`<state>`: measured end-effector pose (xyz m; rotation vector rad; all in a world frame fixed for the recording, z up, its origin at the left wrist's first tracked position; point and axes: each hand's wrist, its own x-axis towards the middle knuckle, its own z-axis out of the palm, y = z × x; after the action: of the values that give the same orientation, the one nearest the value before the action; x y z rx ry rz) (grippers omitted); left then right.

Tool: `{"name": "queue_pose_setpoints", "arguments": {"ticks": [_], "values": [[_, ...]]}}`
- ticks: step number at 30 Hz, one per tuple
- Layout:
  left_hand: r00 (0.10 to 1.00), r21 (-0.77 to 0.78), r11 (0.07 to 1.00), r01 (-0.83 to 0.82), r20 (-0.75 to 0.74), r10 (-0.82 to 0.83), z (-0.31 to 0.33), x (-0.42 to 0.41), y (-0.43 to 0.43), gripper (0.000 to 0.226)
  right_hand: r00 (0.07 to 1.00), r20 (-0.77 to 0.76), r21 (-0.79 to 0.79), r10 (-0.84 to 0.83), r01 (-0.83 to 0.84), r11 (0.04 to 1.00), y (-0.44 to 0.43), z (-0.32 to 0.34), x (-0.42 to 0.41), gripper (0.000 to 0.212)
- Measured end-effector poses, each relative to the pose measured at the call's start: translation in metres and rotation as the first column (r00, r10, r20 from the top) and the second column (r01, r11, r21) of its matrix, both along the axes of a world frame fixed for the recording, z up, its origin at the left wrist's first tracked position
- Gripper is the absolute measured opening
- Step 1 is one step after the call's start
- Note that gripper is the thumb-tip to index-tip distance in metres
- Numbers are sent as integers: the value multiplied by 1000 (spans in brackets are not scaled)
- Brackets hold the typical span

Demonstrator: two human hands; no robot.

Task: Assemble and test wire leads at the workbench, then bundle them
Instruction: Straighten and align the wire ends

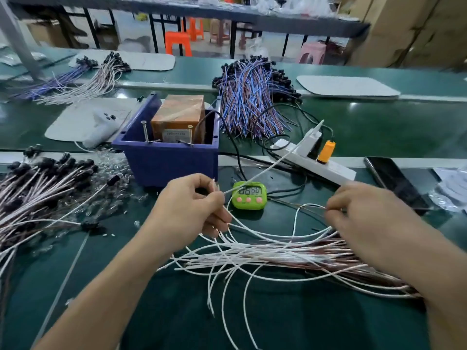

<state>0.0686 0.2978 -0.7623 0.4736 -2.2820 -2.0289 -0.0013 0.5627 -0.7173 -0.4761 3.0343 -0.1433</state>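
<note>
White wire leads (265, 251) fan across the green bench (316, 324), the left hand (187, 210) and right hand (366, 218) each pinching strands.

Green workbench (328, 324); orange stools (177, 42), pink stool (312, 53) beyond; cardboard boxes (417, 29) far right.

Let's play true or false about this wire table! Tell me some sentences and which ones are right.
1. The left hand pinches white wires. True.
2. The green timer sits inside the blue bin. False: it sits on the bench, in front of the bin.
3. A brown box stands in the blue bin. True.
4. The black phone lies on the left side. False: it lies at the right, past the white power strip.
5. The right hand lies flat and empty. False: it also pinches white wires.
</note>
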Motion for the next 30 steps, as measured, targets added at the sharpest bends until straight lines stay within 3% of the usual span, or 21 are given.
{"name": "queue_pose_setpoints", "arguments": {"ticks": [3, 5, 7, 10, 13, 16, 21, 23, 25, 27, 30], "values": [[993, -346, 937, 46, 120, -4, -14, 0, 5, 14, 997, 36, -35, 62, -61, 998, 4, -35, 6, 27], [989, -657, 750, 80, 148, 25, -16, 1, 4, 11, 994, -22, -108, 110, -111, 988, -1, -56, 14, 25], [988, -774, 629, 74, 141, 57, -13, 2, 2, 14, 986, -98, -228, 135, -154, 961, -5, -73, 21, 19], [995, -766, 643, 16, 74, 64, -12, 2, -7, 21, 983, -140, -359, 115, -159, 920, -5, -88, 29, 19], [998, -740, 669, -66, -65, 26, -16, 3, -15, 47, 982, -174, -452, 74, -147, 880, -2, -91, 29, 17], [972, -669, 737, -97, -221, -73, -18, 4, -12, 49, 990, -78, -543, 119, -142, 827, 0, -86, 30, 50], [946, -712, 701, 49, -191, -260, -25, 3, 4, 45, 891, 83, -218, 446, -421, 880, -3, -87, 31, 84], [948, -748, 657, 94, -133, -288, -31, 3, 8, 42, 872, 112, -207, 477, -449, 869, 0, -88, 29, 89], [956, -764, 636, 109, -95, -278, -35, 4, 10, 37, 878, 70, -280, 473, -438, 854, 2, -88, 29, 81], [963, -762, 641, 90, -96, -250, -38, 4, 9, 30, 904, -34, -371, 426, -407, 835, 0, -91, 27, 51], [979, -698, 716, 12, -137, -150, -35, 3, 4, 22, 913, -124, -369, 389, -407, 836, -8, -92, 27, 21]]}}
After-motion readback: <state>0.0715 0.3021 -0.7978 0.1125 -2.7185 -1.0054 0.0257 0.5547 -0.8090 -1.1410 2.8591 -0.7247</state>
